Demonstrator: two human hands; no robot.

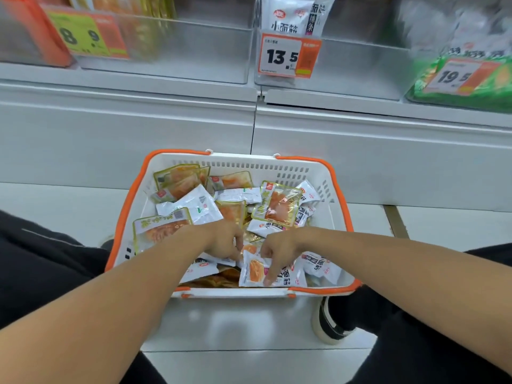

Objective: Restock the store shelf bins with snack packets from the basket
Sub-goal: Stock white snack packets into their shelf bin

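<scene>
A white basket (336, 195) with orange handles sits on the floor between my knees, full of snack packets. Both hands reach down into its near half. My left hand (225, 241) has its fingers curled over white packets (203, 266). My right hand (277, 253) pinches the top of a white packet with an orange picture (253, 270). Green-edged packets with orange contents (279, 205) and white packets with black lettering (318, 266) lie around them. Clear shelf bins (194, 54) stand above, one holding white packets (293, 15).
Price tags reading 13.5 (282, 55), 19.5 (457, 76) and a yellow one (80, 34) hang on the bin fronts. A green-packet bin (471, 95) is at right. The white shelf base (138, 128) rises behind the basket. My shoe (329, 322) rests right of it.
</scene>
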